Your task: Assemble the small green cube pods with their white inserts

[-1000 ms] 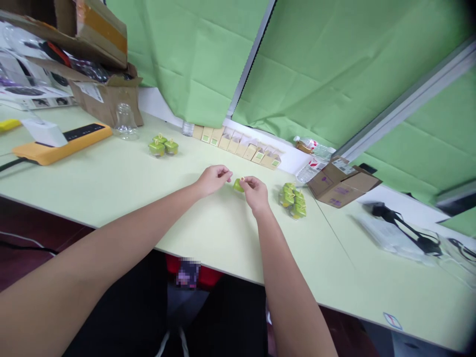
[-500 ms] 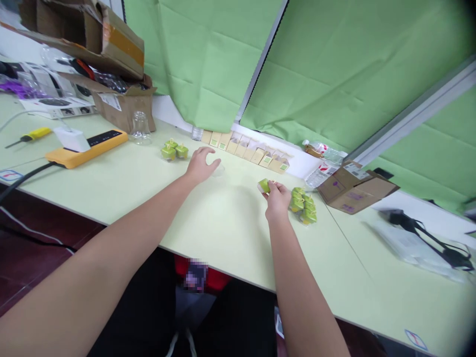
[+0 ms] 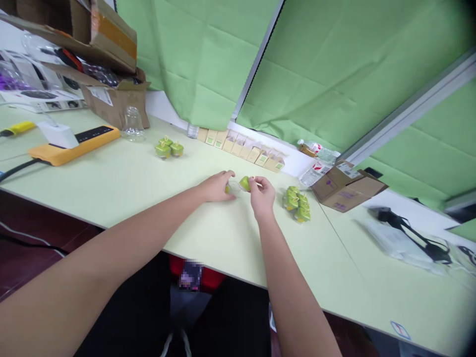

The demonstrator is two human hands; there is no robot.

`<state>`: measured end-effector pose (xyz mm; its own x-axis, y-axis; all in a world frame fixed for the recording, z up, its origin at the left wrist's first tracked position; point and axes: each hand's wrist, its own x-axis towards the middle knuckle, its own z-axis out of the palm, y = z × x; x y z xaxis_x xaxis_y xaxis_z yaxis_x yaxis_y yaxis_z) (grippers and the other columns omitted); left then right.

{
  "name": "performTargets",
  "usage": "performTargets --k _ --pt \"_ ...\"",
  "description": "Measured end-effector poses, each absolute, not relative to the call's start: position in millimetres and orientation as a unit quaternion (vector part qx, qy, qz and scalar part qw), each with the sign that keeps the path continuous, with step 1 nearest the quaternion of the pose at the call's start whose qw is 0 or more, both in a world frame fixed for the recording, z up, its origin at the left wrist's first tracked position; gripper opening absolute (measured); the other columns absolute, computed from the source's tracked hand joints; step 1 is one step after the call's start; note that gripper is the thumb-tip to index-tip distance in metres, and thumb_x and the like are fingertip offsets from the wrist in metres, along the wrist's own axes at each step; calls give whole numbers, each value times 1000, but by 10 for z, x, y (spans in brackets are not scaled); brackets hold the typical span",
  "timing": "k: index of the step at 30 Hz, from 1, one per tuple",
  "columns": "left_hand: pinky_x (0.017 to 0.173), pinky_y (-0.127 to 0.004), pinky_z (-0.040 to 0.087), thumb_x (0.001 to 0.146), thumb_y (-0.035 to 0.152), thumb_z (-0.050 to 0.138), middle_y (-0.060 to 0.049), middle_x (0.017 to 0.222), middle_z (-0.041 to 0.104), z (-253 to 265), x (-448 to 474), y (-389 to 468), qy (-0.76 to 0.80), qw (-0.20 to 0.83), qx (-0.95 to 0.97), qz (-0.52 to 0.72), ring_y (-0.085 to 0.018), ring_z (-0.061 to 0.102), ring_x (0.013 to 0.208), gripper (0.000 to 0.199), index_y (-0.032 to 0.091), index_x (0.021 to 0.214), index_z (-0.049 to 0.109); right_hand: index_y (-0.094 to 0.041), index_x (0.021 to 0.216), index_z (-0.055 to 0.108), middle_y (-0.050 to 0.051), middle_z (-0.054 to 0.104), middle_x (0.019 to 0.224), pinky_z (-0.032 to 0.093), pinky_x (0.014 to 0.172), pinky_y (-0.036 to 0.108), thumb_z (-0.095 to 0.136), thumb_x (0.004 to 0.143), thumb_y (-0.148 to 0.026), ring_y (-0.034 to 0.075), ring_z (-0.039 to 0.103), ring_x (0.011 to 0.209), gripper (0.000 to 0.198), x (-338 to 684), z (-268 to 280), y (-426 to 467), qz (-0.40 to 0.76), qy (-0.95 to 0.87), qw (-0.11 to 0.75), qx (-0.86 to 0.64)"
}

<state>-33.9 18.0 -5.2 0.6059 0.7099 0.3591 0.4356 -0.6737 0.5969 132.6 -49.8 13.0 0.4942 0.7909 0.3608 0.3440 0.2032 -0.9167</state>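
My left hand (image 3: 219, 187) is curled around a small clear cup (image 3: 234, 187), with a bit of yellow showing by the fingers. Just to its right, my right hand (image 3: 262, 194) pinches a small green candle-like piece (image 3: 244, 183) that is close to the cup; whether they touch I cannot tell. More green pieces with yellowish tips, in clear cups, stand in a cluster (image 3: 296, 203) to the right of my right hand. A smaller green group (image 3: 169, 148) sits farther back on the left.
Along the wall runs a row of small cardboard boxes (image 3: 241, 147). A yellow power strip (image 3: 74, 145), a clear glass jar (image 3: 133, 125) and an open carton (image 3: 115, 101) are at the left. Plastic bottles (image 3: 318, 161), a cardboard box (image 3: 345, 186) and a plastic bag (image 3: 397, 243) lie right.
My left hand has come right and nearer, now around the clear cup. My right hand has moved left with the green piece, so both hands are close together. The view has shifted slightly.
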Motion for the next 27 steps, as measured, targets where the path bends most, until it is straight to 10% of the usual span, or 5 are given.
performTargets --k 27 --pt "73 -38 43 71 51 66 -10 84 68 -44 -127 -35 363 134 885 259 -29 66 81 37 19 86 58 -20 79 59 6 62 85 43 69 32 49 90 -30 18 59 73 18 1282 101 -597 -128 -619 398 -665"
